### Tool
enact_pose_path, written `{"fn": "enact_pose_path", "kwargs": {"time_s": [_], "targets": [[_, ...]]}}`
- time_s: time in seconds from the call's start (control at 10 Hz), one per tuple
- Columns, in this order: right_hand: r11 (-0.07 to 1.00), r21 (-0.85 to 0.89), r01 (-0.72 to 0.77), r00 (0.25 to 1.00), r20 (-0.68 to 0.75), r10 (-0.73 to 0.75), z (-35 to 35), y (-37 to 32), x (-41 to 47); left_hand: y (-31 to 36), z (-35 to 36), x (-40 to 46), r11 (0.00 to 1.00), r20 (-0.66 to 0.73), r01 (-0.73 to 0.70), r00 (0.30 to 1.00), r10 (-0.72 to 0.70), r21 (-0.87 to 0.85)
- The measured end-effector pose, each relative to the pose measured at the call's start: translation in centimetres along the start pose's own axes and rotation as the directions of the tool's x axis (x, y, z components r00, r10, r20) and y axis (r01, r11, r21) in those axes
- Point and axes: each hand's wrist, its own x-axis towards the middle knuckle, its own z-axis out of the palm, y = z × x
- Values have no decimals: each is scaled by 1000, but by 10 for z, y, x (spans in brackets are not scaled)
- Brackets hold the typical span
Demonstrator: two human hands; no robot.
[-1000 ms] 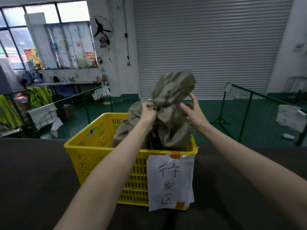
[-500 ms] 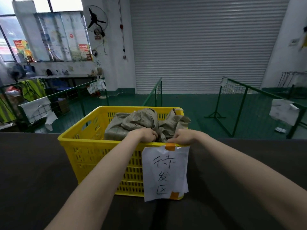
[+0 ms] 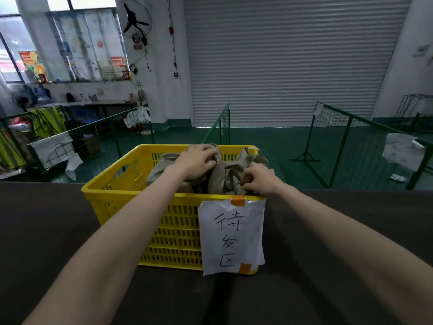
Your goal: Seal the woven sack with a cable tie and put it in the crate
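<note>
Woven sack (image 3: 225, 174) sits crumpled inside the yellow crate (image 3: 121, 186) on the dark table (image 3: 46, 219). Left hand (image 3: 196, 160) fingers clutch its top fabric, and right hand (image 3: 257, 181) pinches a fold near the front rim.

Yellow slotted crate (image 3: 117, 191) — olive-drab sack (image 3: 225, 174), white label (image 3: 232, 235) with black characters — orange tape (image 3: 237, 201).

We see a closed roller shutter (image 3: 293, 62) ahead, wall fan (image 3: 134, 19) upper left, green mesh fencing (image 3: 346, 141) right, dark tabletop (image 3: 42, 231) beneath.
</note>
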Motion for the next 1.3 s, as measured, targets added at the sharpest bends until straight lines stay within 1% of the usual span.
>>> {"fn": "enact_pose_path", "kwargs": {"time_s": [0.1, 0.2, 0.3, 0.4, 0.5, 0.6, 0.7, 0.8, 0.9, 1.0, 1.1, 1.2, 1.3], "targets": [[988, -100, -120, 977, -188, 99, -3, 7, 6, 3, 19, 0, 986, 109, -63, 991, 80, -152], [986, 63, -152, 985, -76, 157, -4, 15, 12, 5, 24, -4, 990, 162, -73, 982, 92, -118], [977, 175, -118, 993, 32, 115, 1, 13, 12, -3, 26, -9, 995, 254, -79, 963, 94, -68], [996, -88, -32, 985, 168, 46, 7, 10, 14, -13, 29, -11, 986, 296, -111, 952, 71, 121], [961, -276, 30, 957, 287, 53, 6, 10, 17, -18, 32, -4, 961, 284, -98, 959, 21, 259], [945, -323, 57, 930, 361, 67, 1, 10, 17, -18, 40, -3, 952, 277, -126, 960, 45, 280], [985, -171, 32, 943, 331, 27, -6, 8, 10, -20, 44, -13, 988, 270, -105, 960, 72, 111], [999, 50, 7, 976, 218, -18, -17, 9, 1, -21, 32, -25, 922, 244, 84, 970, 11, -379], [979, 205, 18, 994, 103, -40, -29, 14, -6, -16, 17, -38, 741, 124, 146, 989, -86, -655], [919, 392, 45, 999, -23, -39, -37, 20, -20, -7, 12, -47, 705, -32, 109, 982, -184, -701], [816, 570, 92, 989, -148, -8, -41, 28, -39, 4, 4, -53, 715, -98, 110, 965, -243, -690], [747, 654, 122, 972, -231, 44, -47, 36, -51, 15, -10, -53, 748, -117, 65, 975, -188, -661], [721, 683, 117, 962, -258, 88, -55, 49, -69, 49, -24, -53, 759, -90, 16, 991, -99, -651]]}}
